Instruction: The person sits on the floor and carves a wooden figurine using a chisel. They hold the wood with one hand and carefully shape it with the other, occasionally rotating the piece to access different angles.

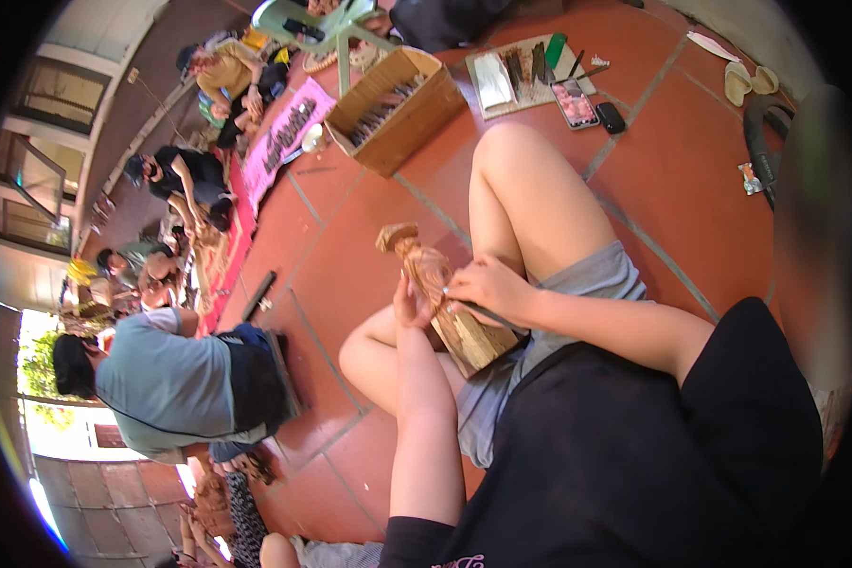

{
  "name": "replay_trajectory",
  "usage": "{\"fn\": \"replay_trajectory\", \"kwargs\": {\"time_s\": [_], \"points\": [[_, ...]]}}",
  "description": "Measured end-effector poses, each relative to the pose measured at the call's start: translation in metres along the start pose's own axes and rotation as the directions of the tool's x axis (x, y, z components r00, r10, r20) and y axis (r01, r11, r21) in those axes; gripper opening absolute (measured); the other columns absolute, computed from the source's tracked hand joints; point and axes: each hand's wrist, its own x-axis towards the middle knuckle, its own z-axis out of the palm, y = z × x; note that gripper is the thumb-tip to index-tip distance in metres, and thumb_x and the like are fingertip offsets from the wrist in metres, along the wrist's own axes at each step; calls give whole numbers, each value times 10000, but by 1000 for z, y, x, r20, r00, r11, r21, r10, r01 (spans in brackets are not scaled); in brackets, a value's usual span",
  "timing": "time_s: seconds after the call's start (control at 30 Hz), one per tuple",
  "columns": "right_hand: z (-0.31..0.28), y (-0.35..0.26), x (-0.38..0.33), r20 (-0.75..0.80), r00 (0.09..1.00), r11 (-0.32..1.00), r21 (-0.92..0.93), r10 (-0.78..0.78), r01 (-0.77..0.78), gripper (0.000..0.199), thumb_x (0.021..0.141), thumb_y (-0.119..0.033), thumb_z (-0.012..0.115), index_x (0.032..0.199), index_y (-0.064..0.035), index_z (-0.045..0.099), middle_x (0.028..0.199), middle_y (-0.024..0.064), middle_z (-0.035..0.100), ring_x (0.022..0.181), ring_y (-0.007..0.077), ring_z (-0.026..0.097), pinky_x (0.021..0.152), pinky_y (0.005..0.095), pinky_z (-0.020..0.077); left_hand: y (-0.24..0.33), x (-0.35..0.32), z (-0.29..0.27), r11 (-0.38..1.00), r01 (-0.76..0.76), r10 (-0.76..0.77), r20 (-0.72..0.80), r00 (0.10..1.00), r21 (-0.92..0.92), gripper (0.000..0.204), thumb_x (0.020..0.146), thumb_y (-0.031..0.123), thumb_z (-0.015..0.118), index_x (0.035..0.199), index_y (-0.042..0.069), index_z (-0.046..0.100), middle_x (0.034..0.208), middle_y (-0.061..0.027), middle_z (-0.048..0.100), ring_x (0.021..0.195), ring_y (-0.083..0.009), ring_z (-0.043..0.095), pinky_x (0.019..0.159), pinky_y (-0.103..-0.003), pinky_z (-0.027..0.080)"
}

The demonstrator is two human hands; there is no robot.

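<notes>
A carved wooden figure (432,271) with a wide hat stands tilted in my lap, its rough block base (478,346) against my grey shorts. My left hand (411,305) is wrapped round the figure's left side, below the hat. On the other side, my right hand (490,288) is closed with its fingers against the carving. A slim dark tool (494,318) sticks out from under that hand toward my lap; its working end is hidden, so its exact kind does not show.
Ahead stands a cardboard box (409,131) holding several tools. Right of it lie a light mat (490,102) with tools, a phone (576,104) and a small black case (612,117). A pink cloth (273,156) and several seated people, one in grey-blue (170,383), are at left.
</notes>
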Motion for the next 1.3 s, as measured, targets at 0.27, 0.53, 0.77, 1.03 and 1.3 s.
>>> {"fn": "replay_trajectory", "kwargs": {"time_s": [0.27, 0.53, 0.77, 1.03, 1.3], "points": [[-38, 13, 12, 12, 993, 911, 397, 115, -111, 248, 902, -262, 609, 1048, -83, 699, 1001, 96, 679, 953, 270, 638, 824, 369, 507, 13, 6, 19, 996, 87, -78, -332, 940, 14, 450, 872, 310, 652, 1192, 17, 533, 1111, -198, 627, 1024, -344, 628, 863, -516, 547], [-138, 123, 117, 210, 800, 246, 881, 562, -404, 410, 988, -437, 428, 1207, -120, 568, 1097, 71, 668, 998, 187, 645, 826, 379, 478, 57, 0, 68, 986, -67, 126, -433, 893, 150, 359, 777, 212, 682, 1089, 89, 554, 974, -155, 624, 902, -322, 638, 778, -486, 550], [-292, 191, 167, -136, 578, 224, 971, 804, -83, 510, 992, -545, 321, 1238, -159, 548, 1076, 28, 680, 995, 167, 644, 846, 402, 446, 133, -26, 146, 903, -429, 426, -133, 895, 1, 495, 702, 215, 659, 1144, 29, 534, 943, -139, 593, 885, -298, 610, 811, -454, 529], [-382, 215, 132, -78, 10, 56, 796, 997, 602, 622, 984, -557, 190, 1131, -102, 587, 1053, 66, 700, 889, 254, 703, 762, 393, 473, 212, -43, 166, 527, -836, 775, -487, 402, 149, 253, 804, 257, 578, 905, 29, 618, 907, -117, 662, 861, -302, 655, 798, -422, 540], [-407, 293, 98, 167, -127, 27, 502, 978, 865, 541, 1006, -504, 219, 1225, -61, 438, 909, 165, 682, 675, 325, 687, 714, 453, 543, 205, -49, 159, 524, -851, 349, -919, 185, 27, 203, 805, 248, 599, 879, 60, 618, 889, -99, 678, 830, -311, 659, 754, -465, 564]]}}
